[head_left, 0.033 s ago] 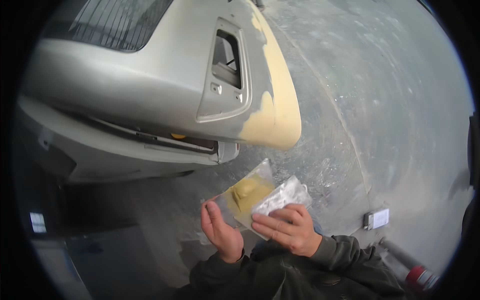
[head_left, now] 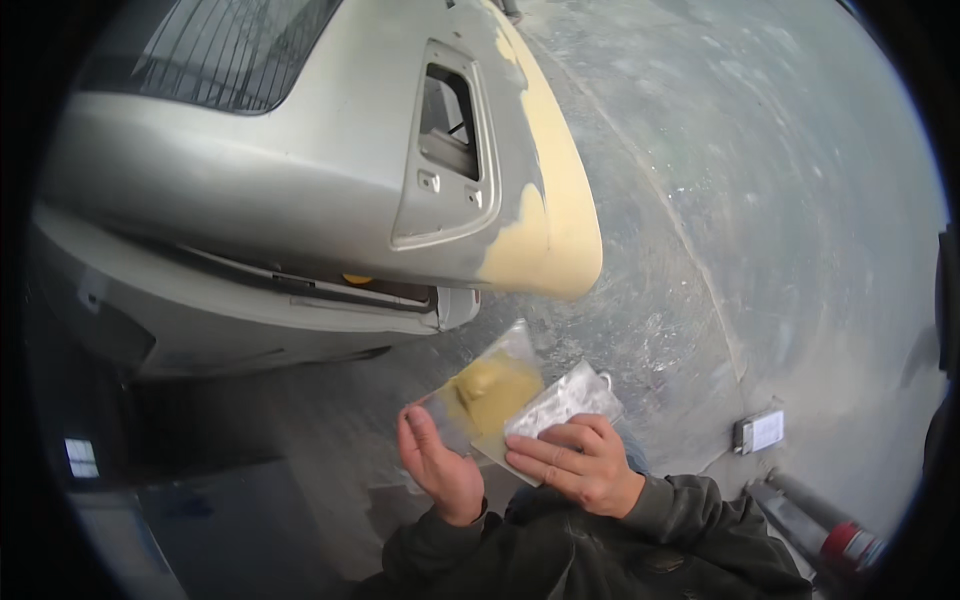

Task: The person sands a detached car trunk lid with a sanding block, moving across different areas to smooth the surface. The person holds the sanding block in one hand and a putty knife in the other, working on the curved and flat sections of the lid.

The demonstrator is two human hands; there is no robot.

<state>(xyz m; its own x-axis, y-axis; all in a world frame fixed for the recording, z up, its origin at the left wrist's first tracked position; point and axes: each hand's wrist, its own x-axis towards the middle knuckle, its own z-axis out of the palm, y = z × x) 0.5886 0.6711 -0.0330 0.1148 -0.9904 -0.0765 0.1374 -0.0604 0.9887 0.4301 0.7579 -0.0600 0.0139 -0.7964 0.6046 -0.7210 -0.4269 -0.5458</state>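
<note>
My left hand (head_left: 443,472) grips the near-left edge of a thin, greyish, see-through mixing board (head_left: 516,342), thumb on top. Yellow body filler (head_left: 488,384) is smeared across the middle of the board, with a thicker lump in it. In my right hand (head_left: 582,462) is a flat, silvery-white filler spreader (head_left: 566,398), its fingers laid over the near side. The spreader's lower-left edge rests on or just above the filler; which of the two I cannot tell. Both hands are in front of my body, below the car's corner.
Ahead and left stands a silver-grey car body (head_left: 230,180) with an open lamp recess (head_left: 448,120). Dried cream filler (head_left: 565,225) covers its corner. On the grey floor (head_left: 800,220) lie a small pale box (head_left: 760,431) and a tube with a red band (head_left: 845,547), to my right.
The board and its filler have shifted slightly left. The spreader has turned a little in my right hand and sits slightly lower.
</note>
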